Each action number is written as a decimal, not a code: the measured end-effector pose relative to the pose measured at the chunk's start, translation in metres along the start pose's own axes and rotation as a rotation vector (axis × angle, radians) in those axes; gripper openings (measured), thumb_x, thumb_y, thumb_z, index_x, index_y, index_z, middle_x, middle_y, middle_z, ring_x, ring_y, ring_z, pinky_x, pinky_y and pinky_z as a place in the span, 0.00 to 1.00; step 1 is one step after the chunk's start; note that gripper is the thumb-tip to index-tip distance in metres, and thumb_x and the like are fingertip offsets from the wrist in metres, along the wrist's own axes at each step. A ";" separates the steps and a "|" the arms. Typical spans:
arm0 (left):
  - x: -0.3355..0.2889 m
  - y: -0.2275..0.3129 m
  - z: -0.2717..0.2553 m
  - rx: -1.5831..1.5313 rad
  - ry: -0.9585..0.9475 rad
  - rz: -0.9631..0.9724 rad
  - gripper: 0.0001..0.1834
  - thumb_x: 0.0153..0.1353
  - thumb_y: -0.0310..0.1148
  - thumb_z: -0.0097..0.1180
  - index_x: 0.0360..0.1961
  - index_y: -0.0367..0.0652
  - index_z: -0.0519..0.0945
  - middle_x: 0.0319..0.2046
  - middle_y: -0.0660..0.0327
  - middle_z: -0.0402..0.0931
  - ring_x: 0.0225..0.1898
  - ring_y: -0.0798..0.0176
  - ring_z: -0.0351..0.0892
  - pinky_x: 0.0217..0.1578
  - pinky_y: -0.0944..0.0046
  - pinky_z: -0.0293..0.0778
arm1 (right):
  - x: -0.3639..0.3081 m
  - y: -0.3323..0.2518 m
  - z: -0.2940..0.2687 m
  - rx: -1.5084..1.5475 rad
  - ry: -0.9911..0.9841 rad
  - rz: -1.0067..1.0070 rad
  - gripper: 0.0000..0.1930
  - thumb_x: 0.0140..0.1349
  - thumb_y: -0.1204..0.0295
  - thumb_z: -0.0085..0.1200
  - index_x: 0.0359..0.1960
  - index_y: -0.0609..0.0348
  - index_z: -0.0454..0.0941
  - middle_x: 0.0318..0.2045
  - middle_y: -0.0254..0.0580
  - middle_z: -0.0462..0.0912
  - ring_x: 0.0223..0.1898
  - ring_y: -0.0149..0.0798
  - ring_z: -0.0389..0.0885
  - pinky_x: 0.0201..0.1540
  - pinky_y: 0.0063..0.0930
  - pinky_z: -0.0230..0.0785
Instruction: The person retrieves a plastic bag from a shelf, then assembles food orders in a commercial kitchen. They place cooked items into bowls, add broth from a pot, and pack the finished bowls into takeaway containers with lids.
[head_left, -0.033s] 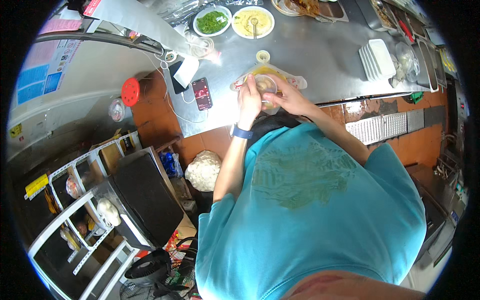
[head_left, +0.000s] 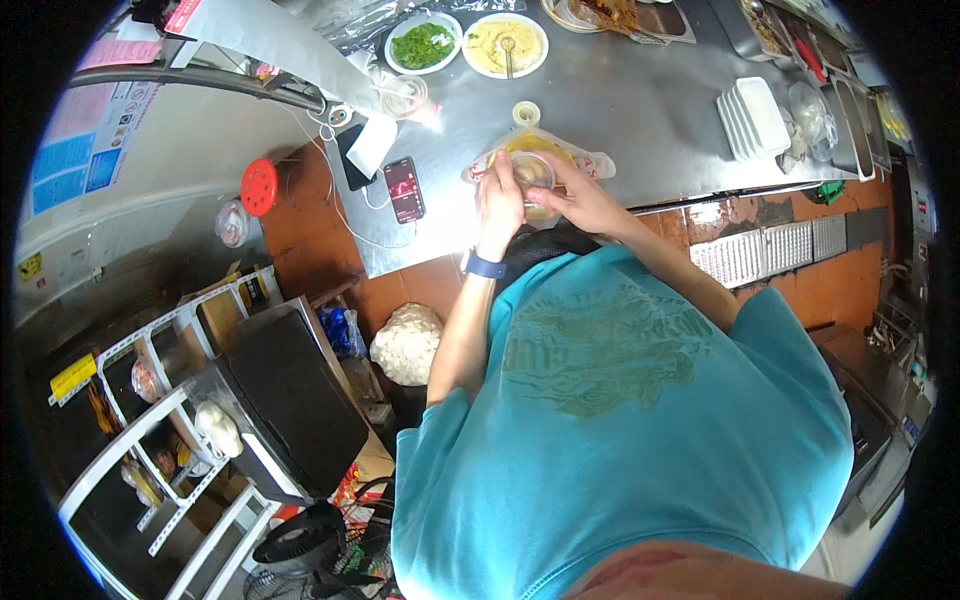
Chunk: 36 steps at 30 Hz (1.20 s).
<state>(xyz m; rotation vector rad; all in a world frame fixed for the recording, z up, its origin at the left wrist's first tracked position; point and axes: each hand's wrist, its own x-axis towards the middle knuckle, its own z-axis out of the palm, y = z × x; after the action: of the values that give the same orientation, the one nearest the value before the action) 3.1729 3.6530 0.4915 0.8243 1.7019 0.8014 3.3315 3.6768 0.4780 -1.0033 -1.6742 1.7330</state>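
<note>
Between both hands is a round clear plastic tub (head_left: pixel 531 170) with something pale inside. My left hand (head_left: pixel 500 205) is wrapped round its left side, and my right hand (head_left: pixel 575 195) closes on its right side. The tub sits over a clear plastic bag (head_left: pixel 597 164) with red print, spread on the steel table (head_left: pixel 640 120) near its front edge. Something yellow shows in or under the bag, mostly hidden by my hands. Just beyond it stands a small roll of clear tape (head_left: pixel 526 114).
At the far side stand a bowl of chopped greens (head_left: pixel 423 44) and a bowl of yellow paste (head_left: pixel 506 46) with a spoon. A phone (head_left: pixel 405 190) on a cable lies left of my hands. Stacked white trays (head_left: pixel 753 120) are at the right. A rack (head_left: pixel 150 430) stands lower left.
</note>
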 end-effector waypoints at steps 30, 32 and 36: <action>0.005 -0.014 -0.069 0.493 0.047 0.981 0.16 0.55 0.29 0.59 0.47 0.41 0.79 0.48 0.50 0.74 0.53 0.43 0.72 0.54 0.46 0.68 | 0.478 -0.139 0.007 -0.837 0.402 0.014 0.34 0.53 0.37 0.55 0.41 0.58 0.86 0.44 0.48 0.86 0.46 0.45 0.84 0.48 0.38 0.75; 0.005 -0.017 -0.058 0.633 -0.034 1.002 0.22 0.54 0.32 0.59 0.52 0.39 0.76 0.51 0.50 0.73 0.57 0.45 0.70 0.63 0.45 0.60 | 0.498 -0.136 0.011 -0.971 0.519 0.033 0.36 0.53 0.35 0.54 0.42 0.59 0.86 0.45 0.52 0.85 0.47 0.46 0.84 0.49 0.36 0.75; 0.012 -0.038 -0.041 0.946 -0.166 0.956 0.29 0.55 0.38 0.61 0.57 0.37 0.74 0.52 0.49 0.73 0.60 0.49 0.68 0.71 0.46 0.48 | 0.510 -0.110 -0.021 -0.400 0.367 0.093 0.17 0.67 0.61 0.51 0.51 0.55 0.82 0.37 0.39 0.84 0.32 0.28 0.79 0.34 0.29 0.74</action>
<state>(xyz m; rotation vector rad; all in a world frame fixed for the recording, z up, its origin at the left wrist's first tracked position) 3.1248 3.6369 0.4637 2.3811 1.4492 0.4352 3.0355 4.1057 0.5109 -1.4970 -1.7784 1.1880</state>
